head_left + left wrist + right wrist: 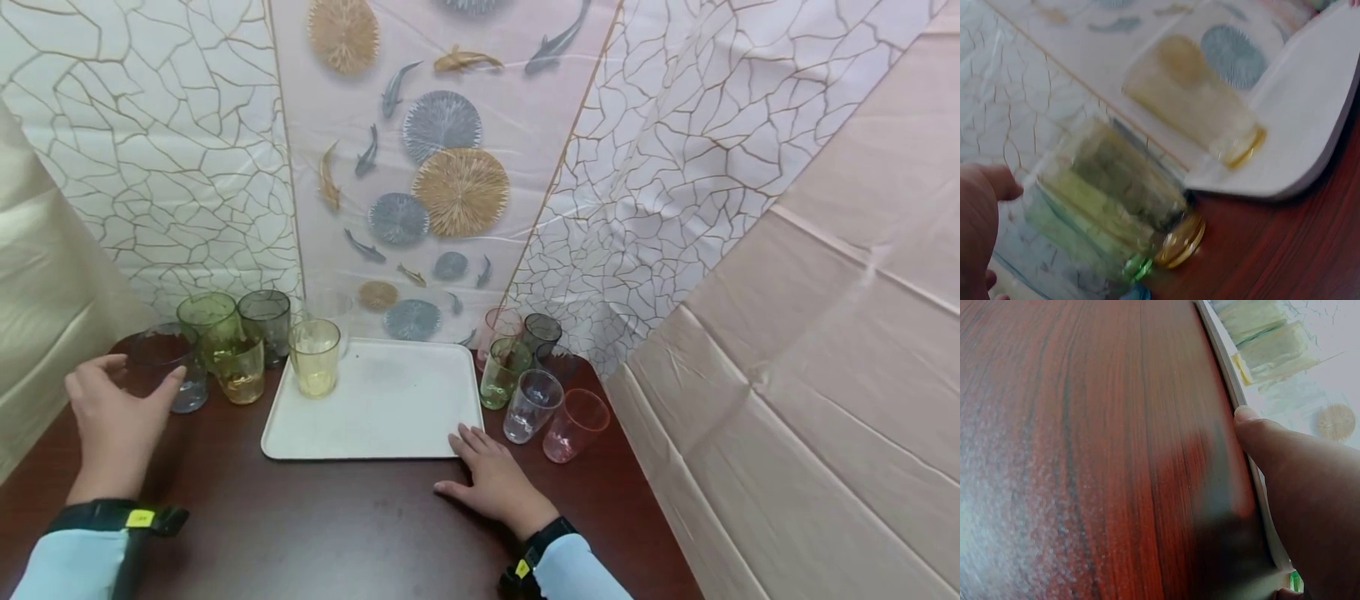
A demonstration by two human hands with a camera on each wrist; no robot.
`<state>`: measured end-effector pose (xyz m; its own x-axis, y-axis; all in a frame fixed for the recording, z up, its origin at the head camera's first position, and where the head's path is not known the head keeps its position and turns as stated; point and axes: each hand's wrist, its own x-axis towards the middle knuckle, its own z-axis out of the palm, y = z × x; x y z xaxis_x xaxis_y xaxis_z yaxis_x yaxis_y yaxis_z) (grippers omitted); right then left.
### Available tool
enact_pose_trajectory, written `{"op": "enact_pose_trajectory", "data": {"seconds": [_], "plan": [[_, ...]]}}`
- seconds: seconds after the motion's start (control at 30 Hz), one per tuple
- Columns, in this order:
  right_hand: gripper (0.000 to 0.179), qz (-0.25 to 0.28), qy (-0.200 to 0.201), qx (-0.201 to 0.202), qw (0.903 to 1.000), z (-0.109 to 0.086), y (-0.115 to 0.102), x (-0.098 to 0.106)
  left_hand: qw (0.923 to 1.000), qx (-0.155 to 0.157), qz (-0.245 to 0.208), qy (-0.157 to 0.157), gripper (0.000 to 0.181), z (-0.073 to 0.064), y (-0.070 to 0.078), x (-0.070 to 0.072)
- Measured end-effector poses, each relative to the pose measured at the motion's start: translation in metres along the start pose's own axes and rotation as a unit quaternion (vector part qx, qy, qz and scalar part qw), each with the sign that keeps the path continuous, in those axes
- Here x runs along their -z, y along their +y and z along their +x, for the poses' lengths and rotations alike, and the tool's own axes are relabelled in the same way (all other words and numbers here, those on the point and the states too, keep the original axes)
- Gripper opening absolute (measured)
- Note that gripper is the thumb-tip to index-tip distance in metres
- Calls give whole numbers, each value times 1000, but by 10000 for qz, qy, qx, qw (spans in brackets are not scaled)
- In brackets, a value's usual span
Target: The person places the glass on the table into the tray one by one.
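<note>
1. Broadly, patterned cloth (pixel 412 183) at the back, flanked by plain beige cloth (pixel 840 317) sloping down on both sides.
2. Below, dark red-brown table (pixel 337 525), glossy along the near side.
3. On that, white tray (pixel 405 408), long axis running left to right before the person.
4. Just right of the tray, cluster of upright glasses: pink glass (pixel 576 425) in front, clear glass (pixel 532 406) and pale green glass (pixel 501 379) next, darker and pinkish ones behind.
5. Left of the tray, large green glass (pixel 204 318), smoky glass (pixel 266 321) and amber glass (pixel 240 367), crowded close, standing in the way between tray and left hand (pixel 120 417). On the tray's left part, pale yellow glass (pixel 315 362).
6. Over the tray's near right corner, right hand (pixel 495 483), fingers spread, thumb out sideways.
7. At far left, thumb and forefinger parted wide, other fingers mostly hidden; cannot tell whether touching glass.
8. Beside those, partly behind the thumb, blue glass (pixel 192 379), upright on the table, mouth up, long axis vertical.
</note>
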<state>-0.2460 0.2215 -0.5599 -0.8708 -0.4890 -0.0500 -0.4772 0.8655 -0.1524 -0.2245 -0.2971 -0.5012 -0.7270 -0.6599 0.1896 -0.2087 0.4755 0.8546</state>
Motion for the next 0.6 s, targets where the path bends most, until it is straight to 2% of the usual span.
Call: {"op": "enact_pose_trajectory", "data": {"seconds": [0.07,0.2,0.37,0.6], "plan": [[95,34,-2,20,10000,0,0,0,9999,5,-108,-93,99,9,-5,-1],[95,28,-8,29,10000,1,-1,0,9986,-51,-202,-488,114,23,-14,-7],[95,25,13,21,10000,1,0,0,9955,-277,-296,-853,115,34,-23,-19],[96,29,-24,-8,10000,0,0,0,9955,-275,-283,-862,110,35,-24,-24]]}}
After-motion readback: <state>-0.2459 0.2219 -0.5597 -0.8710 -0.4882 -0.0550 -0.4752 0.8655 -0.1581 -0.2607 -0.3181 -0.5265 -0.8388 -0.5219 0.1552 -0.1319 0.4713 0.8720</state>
